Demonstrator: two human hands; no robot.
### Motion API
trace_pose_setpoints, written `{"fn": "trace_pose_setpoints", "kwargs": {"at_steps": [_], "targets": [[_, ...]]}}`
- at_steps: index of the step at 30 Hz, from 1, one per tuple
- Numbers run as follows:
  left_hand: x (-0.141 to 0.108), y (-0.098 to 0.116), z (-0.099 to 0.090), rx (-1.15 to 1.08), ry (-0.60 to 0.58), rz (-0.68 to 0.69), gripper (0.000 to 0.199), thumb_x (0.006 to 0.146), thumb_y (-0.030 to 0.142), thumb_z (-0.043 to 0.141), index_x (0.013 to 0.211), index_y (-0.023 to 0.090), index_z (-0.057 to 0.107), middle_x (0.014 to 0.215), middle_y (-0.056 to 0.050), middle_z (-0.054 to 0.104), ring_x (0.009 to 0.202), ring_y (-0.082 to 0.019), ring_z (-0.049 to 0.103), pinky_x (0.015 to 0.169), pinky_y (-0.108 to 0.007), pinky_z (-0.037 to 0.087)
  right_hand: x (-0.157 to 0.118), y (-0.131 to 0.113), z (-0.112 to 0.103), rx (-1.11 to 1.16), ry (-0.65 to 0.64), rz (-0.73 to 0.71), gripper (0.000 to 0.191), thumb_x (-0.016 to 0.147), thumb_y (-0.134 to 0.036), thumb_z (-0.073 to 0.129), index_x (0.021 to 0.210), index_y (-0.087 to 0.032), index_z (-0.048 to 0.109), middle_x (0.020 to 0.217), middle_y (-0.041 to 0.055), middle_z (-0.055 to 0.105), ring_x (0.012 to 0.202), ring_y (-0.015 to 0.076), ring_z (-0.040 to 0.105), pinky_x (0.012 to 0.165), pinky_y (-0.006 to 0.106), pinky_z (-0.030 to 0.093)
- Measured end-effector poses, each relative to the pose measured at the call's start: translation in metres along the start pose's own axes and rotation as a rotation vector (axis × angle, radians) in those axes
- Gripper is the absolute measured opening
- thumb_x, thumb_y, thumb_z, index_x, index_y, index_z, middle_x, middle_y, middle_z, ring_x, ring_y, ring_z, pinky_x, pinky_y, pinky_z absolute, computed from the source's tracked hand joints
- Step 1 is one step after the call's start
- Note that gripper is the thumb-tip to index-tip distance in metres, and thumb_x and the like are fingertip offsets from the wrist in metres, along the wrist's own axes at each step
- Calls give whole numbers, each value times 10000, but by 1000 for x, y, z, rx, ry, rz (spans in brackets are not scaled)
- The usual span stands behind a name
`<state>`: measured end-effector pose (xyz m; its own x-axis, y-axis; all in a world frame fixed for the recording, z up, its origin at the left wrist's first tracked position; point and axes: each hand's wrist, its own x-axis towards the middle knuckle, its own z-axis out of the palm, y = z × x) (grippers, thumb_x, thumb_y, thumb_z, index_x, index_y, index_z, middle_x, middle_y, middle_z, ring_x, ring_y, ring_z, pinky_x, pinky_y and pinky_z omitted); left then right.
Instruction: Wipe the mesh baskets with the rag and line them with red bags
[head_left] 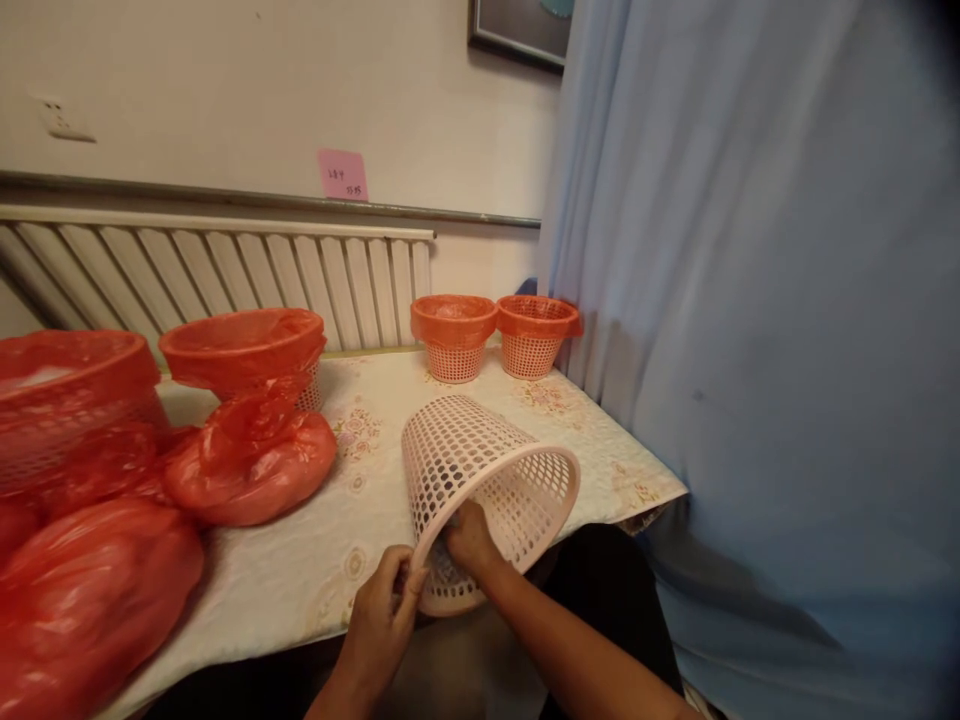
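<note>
A pale pink perforated plastic wastebasket (469, 440) lies tilted on its side near the table's front edge, its open mouth turned toward me. My left hand (386, 600) pinches the left side of its rim. Reaching in through the mouth, my right hand (471, 540) is closed against the inner wall at the lower left. Its fingertips are partly hidden, and a greyish patch shows beside them; I cannot make out what it is.
Red-lined baskets (240, 345) and tied red plastic bags (251, 460) crowd the left of the table (300, 560). Two smaller-looking red-lined baskets (454, 335) stand at the back right. A blue curtain (750, 350) hangs along the right; a radiator (300, 280) is behind.
</note>
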<state>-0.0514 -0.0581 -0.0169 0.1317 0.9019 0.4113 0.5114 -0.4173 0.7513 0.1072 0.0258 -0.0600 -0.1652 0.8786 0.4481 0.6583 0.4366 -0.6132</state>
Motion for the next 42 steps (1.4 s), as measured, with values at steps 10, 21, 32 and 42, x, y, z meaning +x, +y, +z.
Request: {"fn": "trace_pose_setpoints", "kwargs": {"at_steps": [10,21,32,42], "targets": [[-21,-10,8,102,81,47,250,938,369,416,752,238,521,619,29,559,554,-150,542,539,-240,439,-4,51,-31,-335,-246,-130,169,844,-191,535,837,-207,703,830,59,705,945,236,571,795,299,442],[-2,4,3,196,118,95,230,944,356,420,797,235,547,649,28,572,582,-151,566,565,-242,432,-27,-4,-37,-6,-226,-149,296,866,-181,482,1093,-264,653,1017,-9,697,903,174,609,783,247,448],[22,22,-31,440,191,256,196,957,319,419,807,228,505,648,37,544,546,-133,568,554,-238,404,-35,47,-43,-443,-296,-349,181,914,-275,524,874,-242,697,777,38,649,885,229,524,763,311,387],[56,35,-10,453,175,100,197,937,382,418,824,239,490,645,33,581,533,-160,594,519,-251,411,-1,63,-34,-248,-233,-189,194,890,-243,526,954,-232,710,885,43,682,900,217,525,810,303,399]]}}
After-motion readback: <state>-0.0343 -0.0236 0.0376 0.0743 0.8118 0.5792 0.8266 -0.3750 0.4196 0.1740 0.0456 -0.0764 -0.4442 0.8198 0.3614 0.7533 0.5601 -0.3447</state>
